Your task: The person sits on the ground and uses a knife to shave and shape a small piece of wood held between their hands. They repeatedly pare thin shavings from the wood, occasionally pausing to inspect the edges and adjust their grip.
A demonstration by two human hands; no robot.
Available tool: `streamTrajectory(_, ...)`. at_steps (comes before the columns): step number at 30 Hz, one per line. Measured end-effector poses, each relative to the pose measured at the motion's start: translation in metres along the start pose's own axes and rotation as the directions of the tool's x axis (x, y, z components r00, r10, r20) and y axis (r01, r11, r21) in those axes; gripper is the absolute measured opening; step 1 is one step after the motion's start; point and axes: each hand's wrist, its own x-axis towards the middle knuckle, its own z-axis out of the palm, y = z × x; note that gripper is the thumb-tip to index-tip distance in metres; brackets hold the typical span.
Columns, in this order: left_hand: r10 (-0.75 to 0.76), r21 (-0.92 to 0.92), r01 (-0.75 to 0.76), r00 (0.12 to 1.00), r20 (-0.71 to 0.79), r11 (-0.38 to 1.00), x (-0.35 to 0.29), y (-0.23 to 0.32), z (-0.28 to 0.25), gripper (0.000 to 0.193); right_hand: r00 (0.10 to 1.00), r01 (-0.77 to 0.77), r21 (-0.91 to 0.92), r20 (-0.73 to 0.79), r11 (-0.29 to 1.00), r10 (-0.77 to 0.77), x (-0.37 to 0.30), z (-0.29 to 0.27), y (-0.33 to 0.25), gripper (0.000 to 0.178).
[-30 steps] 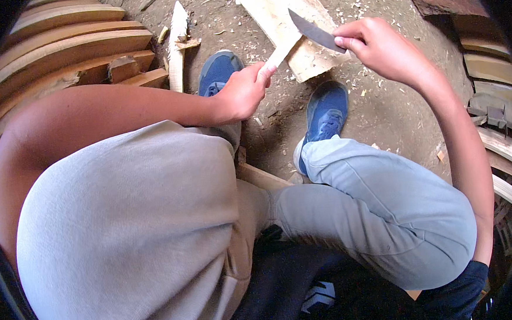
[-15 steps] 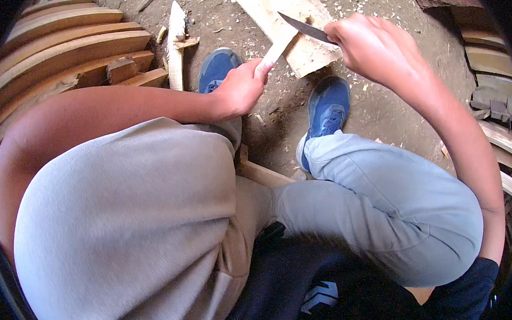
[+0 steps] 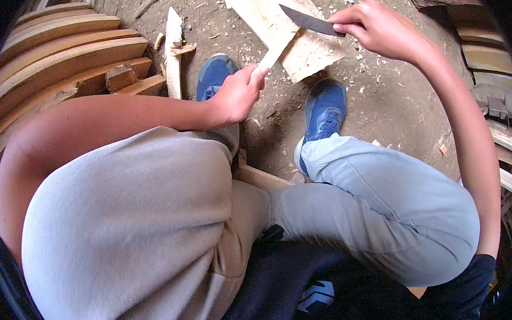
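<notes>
Between my feet and just beyond them lies a pale wooden board (image 3: 305,57) on the ground. My left hand (image 3: 240,94) is closed round the near end of a slim, pale wooden stick (image 3: 277,51), whose far end rests over the board. Up and to the right, my right hand (image 3: 380,30) grips a knife (image 3: 309,22) with a dark blade. The blade's tip points to the far left, above the stick's far end. My fingers cover the knife's handle. Whether the blade touches the stick I cannot tell.
Curved wooden planks (image 3: 68,60) are stacked along the left. More timber (image 3: 487,58) is piled on the right. A pointed strip of wood (image 3: 173,53) lies near my left shoe (image 3: 217,74). Wood shavings litter the dirt ground around my right shoe (image 3: 326,111).
My right hand has lifted slightly and shifted right, showing more of the blade near its grip. My left hand has moved a little left and nearer, still holding the stick.
</notes>
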Motion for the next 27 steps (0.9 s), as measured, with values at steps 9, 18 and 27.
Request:
streamTrajectory(9,-0.002,-0.017,0.002,1.000,0.000,1.000,0.001,0.000,0.000,0.053,0.998,-0.055,-0.150,0.018,0.987,0.058,-0.010,0.004,-0.022,0.023)
streamTrajectory(18,-0.030,0.053,0.029,1.000,0.001,0.998,0.000,0.004,-0.001,0.052,0.995,-0.096,-0.328,-0.031,0.940,0.091,-0.022,0.007,-0.052,0.020)
streamTrajectory(27,-0.017,0.076,0.018,1.000,-0.013,0.997,0.004,-0.003,0.000,0.050,0.998,0.019,-0.340,-0.044,0.940,-0.036,-0.009,0.013,-0.047,0.020)
